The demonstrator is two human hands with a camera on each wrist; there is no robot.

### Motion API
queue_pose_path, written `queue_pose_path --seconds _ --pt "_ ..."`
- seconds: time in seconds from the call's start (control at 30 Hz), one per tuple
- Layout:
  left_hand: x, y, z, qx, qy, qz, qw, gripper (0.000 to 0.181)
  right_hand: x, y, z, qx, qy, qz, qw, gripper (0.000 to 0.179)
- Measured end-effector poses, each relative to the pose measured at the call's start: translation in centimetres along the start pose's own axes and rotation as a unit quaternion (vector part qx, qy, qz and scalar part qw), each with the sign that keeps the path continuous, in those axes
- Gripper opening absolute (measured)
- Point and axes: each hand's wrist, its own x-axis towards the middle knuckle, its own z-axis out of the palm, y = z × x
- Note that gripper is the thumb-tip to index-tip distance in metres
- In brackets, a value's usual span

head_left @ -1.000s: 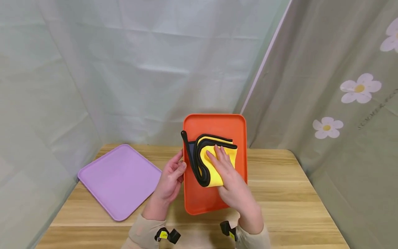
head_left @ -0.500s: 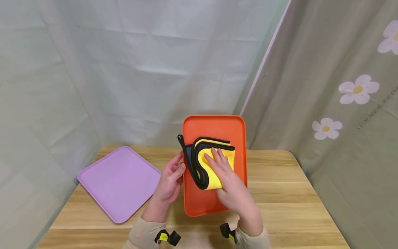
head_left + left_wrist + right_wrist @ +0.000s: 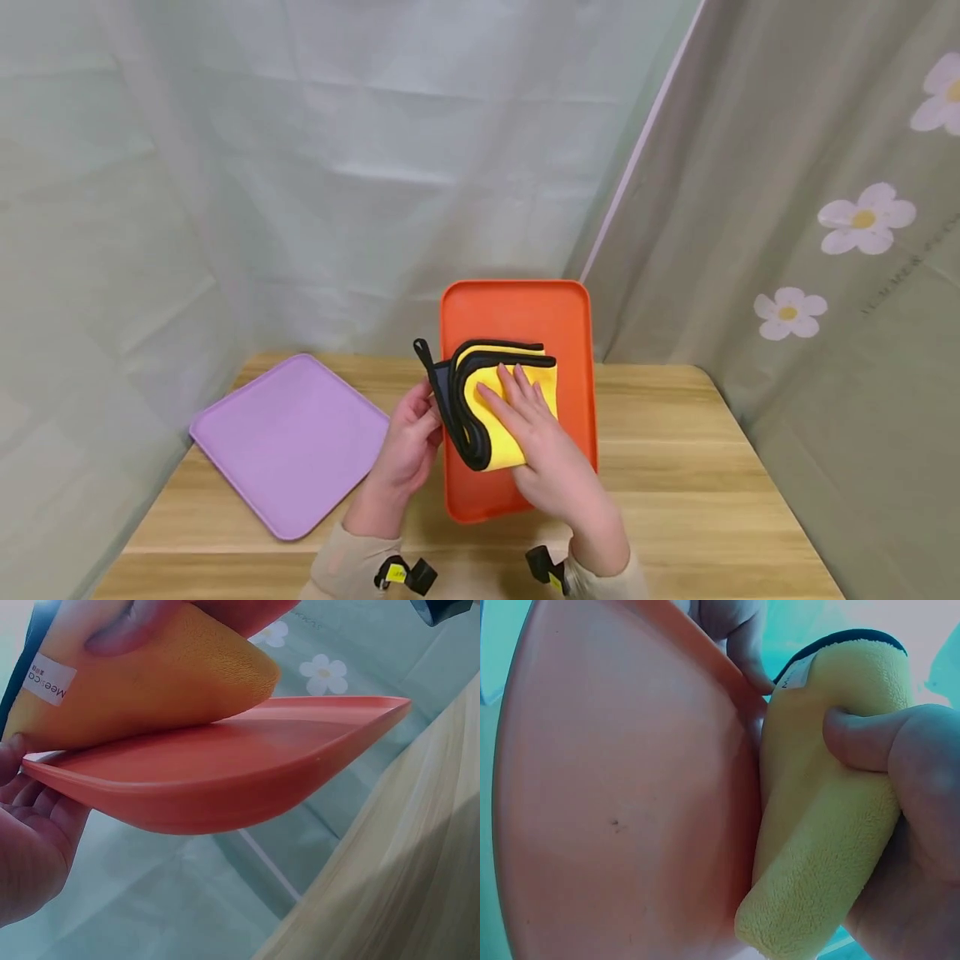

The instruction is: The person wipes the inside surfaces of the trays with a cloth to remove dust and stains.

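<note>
My left hand [image 3: 407, 443] grips the left edge of a raised orange tray [image 3: 517, 312], its fingers underneath in the left wrist view. Against the tray's face lies a folded yellow microfiber cloth [image 3: 501, 446] with black edging and a black hanging loop. My right hand [image 3: 553, 458] holds this cloth, fingers spread over its front and the thumb [image 3: 862, 740] on its lower side. The cloth's left end reaches past the tray's left rim, close to my left fingers. A white label [image 3: 49, 679] shows on the cloth.
A purple tray [image 3: 292, 450] lies on the wooden table [image 3: 675, 483] at the left. Pale curtains [image 3: 360, 183] hang behind and at both sides, with flowers printed on the right one. Small dark specks [image 3: 616, 823] mark the orange tray.
My right hand has slid the cloth left and slightly down over the orange tray, so its looped end now sticks out past the left rim. The left hand and tray stay nearly still.
</note>
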Motion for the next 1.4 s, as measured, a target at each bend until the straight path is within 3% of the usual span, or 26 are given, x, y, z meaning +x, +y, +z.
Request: queue_pose_path --seconds 0.4,0.6,1.4 --pt "0.09 -0.04 -0.16 0.001 -0.006 0.003 1.0 0.038 0.07 0.06 0.09 -0.004 -0.004 -0.003 1.0 0.105" --pt "0.11 0.11 -0.03 -0.004 -0.009 0.003 0.9999 0.038 0.11 -0.02 0.14 -0.007 -0.009 -0.004 0.9999 0.097" --pt "-0.09 0.08 -0.28 0.018 0.017 -0.008 0.9997 0.035 0.1 -0.5 0.54 -0.027 -0.036 0.004 0.999 0.098"
